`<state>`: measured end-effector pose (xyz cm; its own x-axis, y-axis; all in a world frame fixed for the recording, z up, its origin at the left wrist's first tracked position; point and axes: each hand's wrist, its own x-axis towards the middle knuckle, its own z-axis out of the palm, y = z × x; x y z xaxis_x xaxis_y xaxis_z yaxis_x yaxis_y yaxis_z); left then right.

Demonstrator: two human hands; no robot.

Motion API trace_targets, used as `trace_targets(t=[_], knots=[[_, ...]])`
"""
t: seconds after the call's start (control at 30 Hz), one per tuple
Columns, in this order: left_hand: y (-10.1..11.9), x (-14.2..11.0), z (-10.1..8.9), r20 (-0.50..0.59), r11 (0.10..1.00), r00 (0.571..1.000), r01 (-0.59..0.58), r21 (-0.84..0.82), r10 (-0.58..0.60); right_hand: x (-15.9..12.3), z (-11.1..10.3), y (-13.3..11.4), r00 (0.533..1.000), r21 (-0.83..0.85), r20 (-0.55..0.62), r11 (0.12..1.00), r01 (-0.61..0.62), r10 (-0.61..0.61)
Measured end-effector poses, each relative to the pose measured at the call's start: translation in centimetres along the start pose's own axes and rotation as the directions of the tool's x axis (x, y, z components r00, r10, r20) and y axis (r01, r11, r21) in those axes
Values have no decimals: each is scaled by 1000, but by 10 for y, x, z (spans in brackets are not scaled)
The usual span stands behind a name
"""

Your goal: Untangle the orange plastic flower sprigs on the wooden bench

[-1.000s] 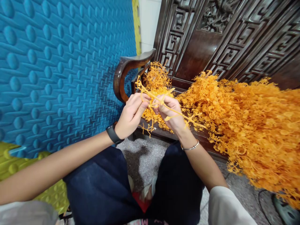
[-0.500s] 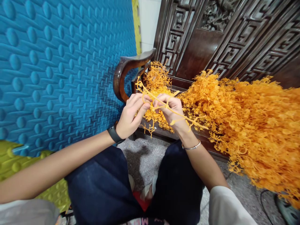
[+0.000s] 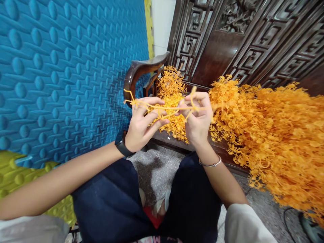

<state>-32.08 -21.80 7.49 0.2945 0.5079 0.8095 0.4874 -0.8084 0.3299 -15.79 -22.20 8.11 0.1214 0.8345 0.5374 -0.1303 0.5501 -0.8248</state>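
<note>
A thin orange plastic sprig [image 3: 169, 108] with short side twigs stretches nearly level between my two hands, above the bench. My left hand [image 3: 141, 125], with a dark band at its wrist, has its fingers loosely curled about the left part of the sprig, whose tip sticks out past the knuckles. Higher on the right, my right hand [image 3: 198, 123] pinches the sprig between thumb and fingers. The sprig's right end is smeared by motion. Behind and under the hands lies a small heap of similar orange sprigs [image 3: 177, 130], partly hidden by them.
A large mound of orange sprigs [image 3: 275, 135] covers the right of the dark wooden bench [image 3: 164, 140]. The bench's curved armrest [image 3: 130, 76] stands at left, beside an upright blue foam mat [image 3: 76, 67]. A carved backrest [image 3: 215, 54] rises behind. My knees are below.
My hands have moved apart, the right one shifting right. The sprig has swung from a slant to nearly level and moved left at its left tip. Left fingers have loosened from their pinch.
</note>
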Motion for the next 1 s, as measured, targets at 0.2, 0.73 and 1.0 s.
trace_targets(t=[0.2,0.73,1.0], knots=[[-2,2,-3,-82,995,996,-28,94,36,-11,9,-3,998,41,13,997,67,-68],[-3,1,-3,-93,981,982,-151,125,163,-28,22,-1,996,28,77,998,53,-55],[-6,3,-2,-109,968,971,-196,158,214,-33,21,1,992,74,129,997,-16,6]])
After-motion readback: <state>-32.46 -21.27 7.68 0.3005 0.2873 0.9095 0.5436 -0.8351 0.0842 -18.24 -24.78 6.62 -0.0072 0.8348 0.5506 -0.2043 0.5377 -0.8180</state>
